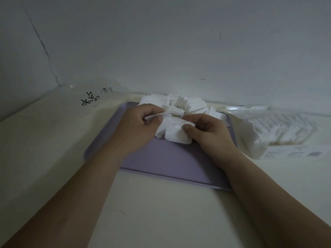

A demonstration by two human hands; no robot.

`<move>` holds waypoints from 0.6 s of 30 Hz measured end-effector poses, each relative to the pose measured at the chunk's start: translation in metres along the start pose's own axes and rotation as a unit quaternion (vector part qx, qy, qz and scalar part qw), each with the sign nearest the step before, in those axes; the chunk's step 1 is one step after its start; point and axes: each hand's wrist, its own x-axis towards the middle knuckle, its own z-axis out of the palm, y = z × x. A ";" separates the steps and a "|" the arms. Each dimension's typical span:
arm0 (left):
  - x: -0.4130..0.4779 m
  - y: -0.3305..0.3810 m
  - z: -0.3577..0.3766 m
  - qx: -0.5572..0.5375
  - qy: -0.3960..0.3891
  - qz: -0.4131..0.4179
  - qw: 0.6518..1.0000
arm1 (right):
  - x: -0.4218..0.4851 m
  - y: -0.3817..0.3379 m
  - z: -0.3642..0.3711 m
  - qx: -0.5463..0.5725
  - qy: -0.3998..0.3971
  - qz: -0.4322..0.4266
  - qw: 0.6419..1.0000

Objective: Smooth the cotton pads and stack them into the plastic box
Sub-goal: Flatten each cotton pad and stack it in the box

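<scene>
At the far edge of the lilac tray (pixel 161 158), our left hand (pixel 136 126) and right hand (pixel 207 133) pinch cotton pads (pixel 172 129) from the heap; we should flatten each pad before boxing it.

White cotton pads (pixel 176 135) bunch between my fingers over a plain lilac tray (pixel 161 158). The table (pixel 152 212) under it reads pale cream. To my left, the clear plastic box (pixel 100 97) carries black scribbled marks; to my right, a white pack (pixel 279 133) with grey print.
</scene>
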 end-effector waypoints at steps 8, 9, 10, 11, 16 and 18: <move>-0.008 -0.001 0.007 -0.099 -0.163 -0.076 0.979 | -0.002 -0.007 0.002 -0.135 -0.036 -0.011 0.990; -0.008 -0.003 0.006 -0.088 -0.173 -0.080 0.978 | -0.004 -0.008 0.003 -0.147 -0.045 -0.017 0.988; -0.007 -0.005 0.003 -0.081 -0.177 -0.083 0.977 | -0.005 -0.009 0.004 -0.152 -0.047 -0.027 0.987; -0.007 -0.006 0.001 -0.076 -0.177 -0.085 0.978 | -0.006 -0.010 0.004 -0.157 -0.037 -0.041 0.986; -0.006 -0.005 0.000 -0.031 -0.181 -0.082 0.980 | -0.006 -0.012 0.001 -0.184 0.016 -0.067 0.980; -0.007 -0.004 0.003 -0.017 -0.170 -0.081 0.982 | -0.007 -0.013 0.001 -0.185 0.008 -0.057 0.981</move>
